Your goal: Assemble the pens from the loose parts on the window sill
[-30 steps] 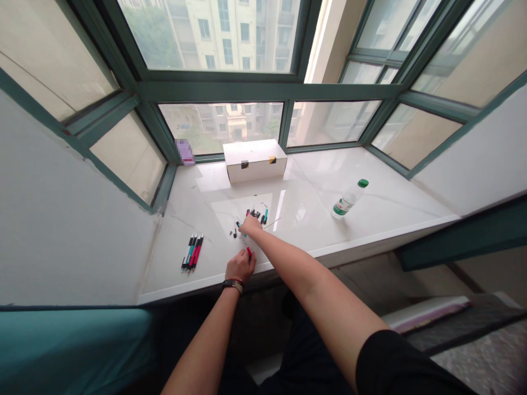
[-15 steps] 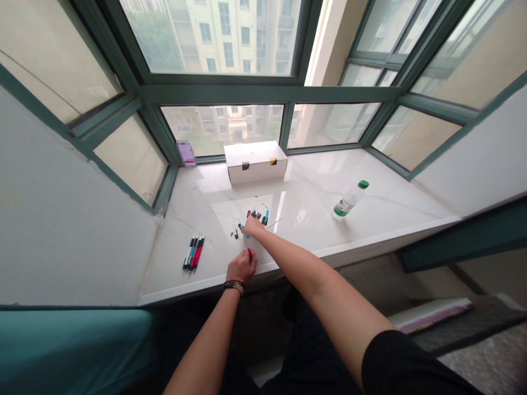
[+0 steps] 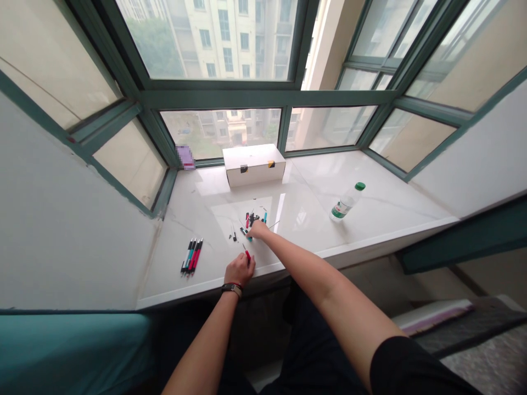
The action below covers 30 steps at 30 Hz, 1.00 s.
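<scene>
My left hand (image 3: 239, 269) is near the front edge of the white sill (image 3: 370, 214), closed around a red pen (image 3: 246, 253) whose tip points away from me. My right hand (image 3: 257, 229) reaches further out, fingers pinched down among a scatter of small pen parts (image 3: 252, 218), black, red and teal; what it pinches is too small to name. Several assembled pens (image 3: 191, 255) lie side by side to the left of my hands.
A white cardboard box (image 3: 254, 164) stands at the back by the window. A plastic bottle with a green cap (image 3: 346, 202) stands tilted on the right. A thin refill (image 3: 272, 225) lies right of the parts. Teal window frames surround the sill.
My right hand has shifted slightly right and further out among the parts. My left hand stays put with the red pen. The view has drifted a little.
</scene>
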Motion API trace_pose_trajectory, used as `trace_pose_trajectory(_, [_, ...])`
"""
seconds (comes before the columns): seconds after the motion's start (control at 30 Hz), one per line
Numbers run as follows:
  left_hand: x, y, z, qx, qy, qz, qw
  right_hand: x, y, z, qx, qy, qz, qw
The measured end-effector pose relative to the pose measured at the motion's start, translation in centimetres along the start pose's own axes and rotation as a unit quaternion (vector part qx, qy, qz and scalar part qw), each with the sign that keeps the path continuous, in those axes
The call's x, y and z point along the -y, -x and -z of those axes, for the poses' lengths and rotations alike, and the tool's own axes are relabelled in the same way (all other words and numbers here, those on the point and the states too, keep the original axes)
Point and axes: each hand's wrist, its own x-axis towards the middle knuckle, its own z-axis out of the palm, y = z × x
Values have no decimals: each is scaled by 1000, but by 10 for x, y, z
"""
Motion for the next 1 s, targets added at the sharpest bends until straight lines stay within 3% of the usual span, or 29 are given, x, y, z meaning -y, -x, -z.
trace_pose_trajectory(0.23, [0, 0, -1, -7, -9, -2, 1000, 5, 6, -3, 18, -10, -5, 1000])
trace_pose_trajectory(0.37, [-1, 0, 0, -3, -6, 1, 1000, 0, 17, 9, 26, -139, -1, 990])
trace_pose_trajectory(0.43, [-1, 0, 1, 4, -2, 5, 1000, -5, 30, 16, 66, -279, 28, 958])
trace_pose_trajectory(0.5, [-2, 0, 3, 12, 3, 11, 1000, -10, 48, 22, 112, -409, 83, 902])
trace_pose_trajectory(0.57, [-3, 0, 3, 15, 10, 17, 1000, -13, 67, 27, 150, -482, 129, 854])
trace_pose_trajectory(0.63, [-4, 0, 3, 11, 18, 23, 1000, -13, 82, 29, 168, -507, 150, 832])
trace_pose_trajectory(0.7, [-3, 0, 3, 4, 25, 24, 999, -11, 91, 30, 165, -501, 157, 835])
trace_pose_trajectory(1.0, [-1, 1, 0, -10, 24, 16, 1000, -5, 90, 28, 104, -376, 183, 902])
